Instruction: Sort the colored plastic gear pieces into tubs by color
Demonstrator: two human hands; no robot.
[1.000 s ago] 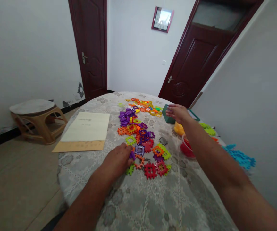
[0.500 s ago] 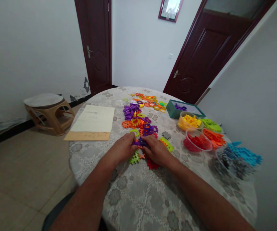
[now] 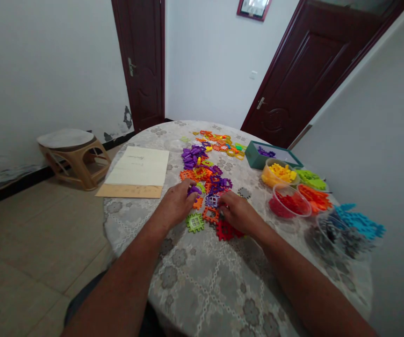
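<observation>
My left hand [image 3: 178, 202] is closed round purple plastic pieces [image 3: 194, 190], which show between thumb and fingers. Just to its right, the fingers of my right hand [image 3: 237, 211] are bent together by the edge of a lavender window-shaped piece [image 3: 212, 201]; whether they grip anything is hidden. Nearer me lie a lime green square piece [image 3: 195, 223], an orange square frame [image 3: 210, 215] and a red toothed piece [image 3: 225, 230], partly under my right hand. Beyond my hands stretches a heap of purple tube-like pieces [image 3: 192, 157] and orange toothed pieces [image 3: 200, 174].
On the right stand a green box [image 3: 256, 158] with purple pieces inside, and tubs of yellow [image 3: 279, 173], red [image 3: 289, 206] and grey pieces [image 3: 349, 238]. Orange [image 3: 314, 198], lime [image 3: 310, 179] and blue pieces [image 3: 359, 222] lie alongside. Paper sheets [image 3: 137, 166] lie left.
My right hand has come from above the green box back to the pile beside my left. The hands met over the purple pieces, then moved apart, uncovering the lavender piece and orange frame.
</observation>
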